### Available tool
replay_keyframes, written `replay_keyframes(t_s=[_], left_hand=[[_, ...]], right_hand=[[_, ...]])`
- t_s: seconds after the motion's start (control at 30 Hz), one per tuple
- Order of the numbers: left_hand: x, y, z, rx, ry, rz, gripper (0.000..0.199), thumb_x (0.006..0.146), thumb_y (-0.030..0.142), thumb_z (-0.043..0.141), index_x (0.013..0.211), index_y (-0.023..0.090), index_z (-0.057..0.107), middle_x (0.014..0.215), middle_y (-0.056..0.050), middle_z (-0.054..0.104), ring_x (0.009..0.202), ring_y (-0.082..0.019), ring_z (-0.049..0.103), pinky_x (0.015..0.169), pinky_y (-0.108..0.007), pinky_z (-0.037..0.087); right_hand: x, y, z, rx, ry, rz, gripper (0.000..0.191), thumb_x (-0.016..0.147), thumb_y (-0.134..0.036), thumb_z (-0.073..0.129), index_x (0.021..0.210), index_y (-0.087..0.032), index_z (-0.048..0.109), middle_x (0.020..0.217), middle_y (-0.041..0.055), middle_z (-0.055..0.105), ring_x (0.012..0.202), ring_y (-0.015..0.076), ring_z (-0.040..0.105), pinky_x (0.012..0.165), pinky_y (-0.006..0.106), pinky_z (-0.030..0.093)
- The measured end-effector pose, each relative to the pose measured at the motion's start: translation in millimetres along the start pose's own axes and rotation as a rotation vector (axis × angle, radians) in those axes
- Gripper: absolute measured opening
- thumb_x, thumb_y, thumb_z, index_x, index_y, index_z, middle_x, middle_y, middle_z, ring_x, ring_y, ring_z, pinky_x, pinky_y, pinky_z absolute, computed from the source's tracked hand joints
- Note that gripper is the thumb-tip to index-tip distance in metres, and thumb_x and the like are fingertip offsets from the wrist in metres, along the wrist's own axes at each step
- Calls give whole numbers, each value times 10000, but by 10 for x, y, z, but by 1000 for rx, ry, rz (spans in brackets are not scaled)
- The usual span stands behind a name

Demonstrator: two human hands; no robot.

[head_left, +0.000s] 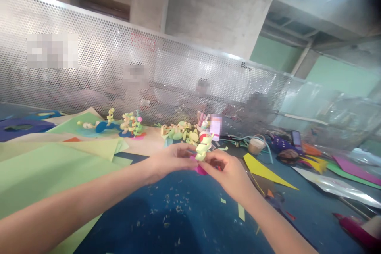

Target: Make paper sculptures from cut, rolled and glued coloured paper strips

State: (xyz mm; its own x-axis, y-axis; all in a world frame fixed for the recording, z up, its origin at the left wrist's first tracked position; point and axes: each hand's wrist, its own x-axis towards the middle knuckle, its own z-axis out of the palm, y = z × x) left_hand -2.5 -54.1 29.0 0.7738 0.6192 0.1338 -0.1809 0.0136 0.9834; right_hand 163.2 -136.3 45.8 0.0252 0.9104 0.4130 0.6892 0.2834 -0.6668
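Note:
A pale yellow curled-paper piece stands upright between my two hands, with a bit of magenta paper at its foot. My left hand is closed on its left side, fingers pointing right. From the other side, my right hand pinches it low down, thumb near the magenta paper. Something small and red shows by the right fingers, too little to name. Just behind the hands lie several pale yellow paper shapes. Further left stand similar curled-paper pieces on coloured bases.
Green paper sheets cover the left of the blue table, where small scraps lie scattered. A propped phone, a paper cup and yellow paper are beyond my right hand. A perforated metal screen runs behind.

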Motion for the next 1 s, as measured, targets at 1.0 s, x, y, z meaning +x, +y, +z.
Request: replay_keyframes(t_s=[1.0], left_hand=[[201, -879, -246, -170, 243, -115, 157, 697, 215, 635, 777, 87, 678, 787, -83, 699, 774, -169, 652, 810, -291, 496]], right_hand=[[-17, 1103, 698, 531, 71, 232, 263, 671, -326, 662, 898, -197, 627, 914, 47, 674, 876, 218, 626, 814, 360, 471]])
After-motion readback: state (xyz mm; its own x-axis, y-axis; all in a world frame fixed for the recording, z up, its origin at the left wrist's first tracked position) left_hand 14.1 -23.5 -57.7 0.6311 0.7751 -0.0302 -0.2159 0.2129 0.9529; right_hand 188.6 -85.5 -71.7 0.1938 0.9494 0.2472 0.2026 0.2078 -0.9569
